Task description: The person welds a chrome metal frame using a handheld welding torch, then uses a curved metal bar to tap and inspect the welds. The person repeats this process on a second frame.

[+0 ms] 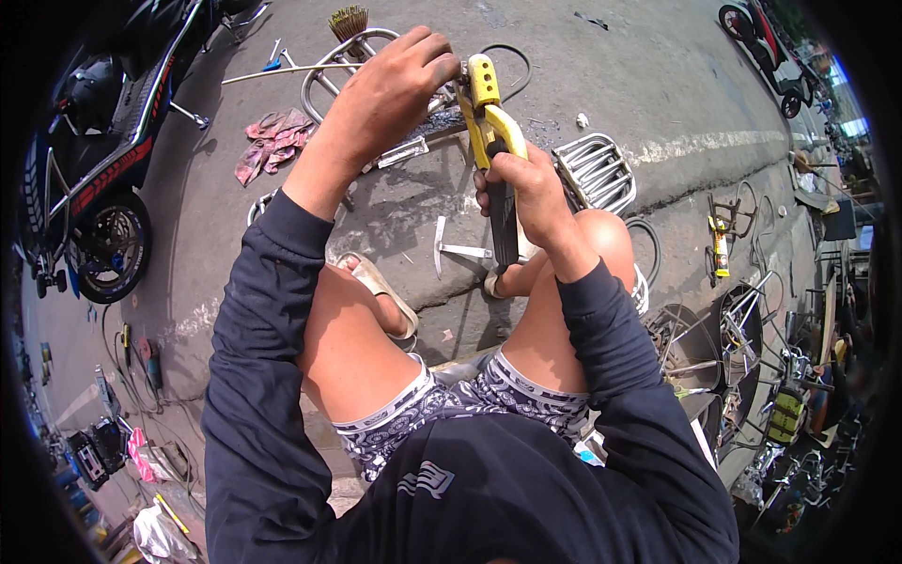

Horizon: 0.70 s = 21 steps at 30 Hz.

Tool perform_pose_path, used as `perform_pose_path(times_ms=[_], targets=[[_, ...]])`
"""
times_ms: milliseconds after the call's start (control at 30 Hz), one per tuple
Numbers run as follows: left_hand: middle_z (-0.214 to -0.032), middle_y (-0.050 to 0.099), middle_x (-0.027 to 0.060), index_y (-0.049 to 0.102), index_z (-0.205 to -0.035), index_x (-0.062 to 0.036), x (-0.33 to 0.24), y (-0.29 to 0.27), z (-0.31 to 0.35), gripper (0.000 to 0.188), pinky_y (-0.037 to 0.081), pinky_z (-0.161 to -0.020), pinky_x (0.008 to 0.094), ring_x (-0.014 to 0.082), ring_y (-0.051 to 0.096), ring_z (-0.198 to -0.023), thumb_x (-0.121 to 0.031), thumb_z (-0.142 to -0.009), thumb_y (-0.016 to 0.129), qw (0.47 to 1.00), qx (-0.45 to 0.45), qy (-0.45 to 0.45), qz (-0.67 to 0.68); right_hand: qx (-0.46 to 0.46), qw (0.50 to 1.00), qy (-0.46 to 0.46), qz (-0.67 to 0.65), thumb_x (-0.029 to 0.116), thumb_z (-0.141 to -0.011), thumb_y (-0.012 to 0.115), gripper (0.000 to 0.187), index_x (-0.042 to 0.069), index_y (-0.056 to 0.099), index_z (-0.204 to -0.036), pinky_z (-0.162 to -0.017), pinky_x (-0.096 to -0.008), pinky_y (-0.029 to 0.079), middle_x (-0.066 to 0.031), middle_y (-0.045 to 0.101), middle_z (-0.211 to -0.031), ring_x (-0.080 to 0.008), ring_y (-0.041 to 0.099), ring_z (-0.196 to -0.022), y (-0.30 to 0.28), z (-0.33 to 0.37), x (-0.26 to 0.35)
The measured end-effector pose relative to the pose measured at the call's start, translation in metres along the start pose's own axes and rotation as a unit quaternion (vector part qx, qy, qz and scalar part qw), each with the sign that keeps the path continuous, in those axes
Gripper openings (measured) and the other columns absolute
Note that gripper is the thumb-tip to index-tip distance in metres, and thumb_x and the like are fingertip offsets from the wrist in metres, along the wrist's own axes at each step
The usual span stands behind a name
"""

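My right hand [528, 193] is wrapped round the black grip of a yellow hand tool [484, 83]. Its upper part is a yellow piece with a row of dark holes, above a yellow loop; its exact kind I cannot tell. At its top left my left hand [399, 80] has curled fingers beside a small metal fitting; what they pinch is hidden. Behind and below that hand lies a silver tubular metal frame [315, 86]. A second silver tube rack [598, 175] is right of my right hand. A white angled metal piece [465, 251] lies between my feet.
A crumpled pink-red cloth [271, 146] and a blue-marked wrench [272, 62] lie left of the frame, with a brush [349, 23] beyond. A motorcycle [108, 202] stands at the left. A yellow tube [721, 249], wire and metal scrap lie at the right.
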<state>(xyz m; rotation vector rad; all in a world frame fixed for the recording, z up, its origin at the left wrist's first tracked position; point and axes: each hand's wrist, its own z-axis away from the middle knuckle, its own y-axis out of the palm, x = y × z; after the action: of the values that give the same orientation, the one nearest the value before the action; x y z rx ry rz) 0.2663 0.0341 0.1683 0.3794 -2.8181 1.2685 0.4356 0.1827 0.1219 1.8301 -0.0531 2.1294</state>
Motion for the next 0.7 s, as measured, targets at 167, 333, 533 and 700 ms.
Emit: perform_pose_path(times_ms=[167, 333, 533, 700], targets=[[-0.107, 0.066, 0.0111, 0.067, -0.102, -0.0007, 0.008, 0.006, 0.007, 0.027, 0.056, -0.093, 0.0375, 0.0287, 0.064, -0.104, 0.008, -0.077, 0.067, 1.000, 0.006, 0.016, -0.002, 0.004, 1.000, 0.013, -0.004, 0.020, -0.089, 0.058, 0.027, -0.001, 0.057, -0.106, -0.056, -0.0328, 0.050, -0.0072, 0.061, -0.079, -0.0156, 0.059, -0.062, -0.002, 0.001, 0.002], [-0.106, 0.067, 0.0106, 0.069, -0.105, -0.0026, 0.002, 0.016, 0.008, 0.027, 0.058, -0.089, 0.0366, 0.0269, 0.066, -0.102, 0.006, -0.080, 0.068, 1.000, 0.008, -0.001, -0.008, 0.007, 1.000, 0.025, -0.015, 0.021, -0.089, 0.062, 0.027, 0.001, 0.058, -0.107, -0.061, -0.0311, 0.050, -0.0069, 0.062, -0.082, -0.0157, 0.061, -0.064, -0.008, 0.001, -0.004], [-0.095, 0.071, -0.0001, 0.074, -0.108, -0.0179, 0.064, -0.046, 0.045, 0.019, 0.048, -0.089, 0.0410, 0.0218, 0.067, -0.094, -0.028, -0.101, 0.060, 0.975, 0.016, -0.151, -0.165, -0.081, 0.978, -0.055, 0.185, 0.033, -0.088, 0.072, 0.040, 0.006, 0.060, -0.115, -0.068, -0.0279, 0.045, -0.0006, 0.059, -0.086, -0.0114, 0.058, -0.076, -0.021, -0.013, 0.026], [-0.099, 0.071, 0.0107, 0.076, -0.100, -0.0095, 0.065, -0.149, 0.215, 0.029, 0.047, -0.089, 0.0451, 0.0295, 0.066, -0.099, -0.037, -0.097, 0.067, 0.810, -0.043, -0.508, -0.290, -0.097, 0.987, -0.011, 0.127, 0.044, -0.089, 0.074, 0.046, 0.009, 0.059, -0.114, -0.066, -0.0306, 0.049, -0.0019, 0.054, -0.087, -0.0138, 0.059, -0.076, -0.130, -0.052, 0.040]])
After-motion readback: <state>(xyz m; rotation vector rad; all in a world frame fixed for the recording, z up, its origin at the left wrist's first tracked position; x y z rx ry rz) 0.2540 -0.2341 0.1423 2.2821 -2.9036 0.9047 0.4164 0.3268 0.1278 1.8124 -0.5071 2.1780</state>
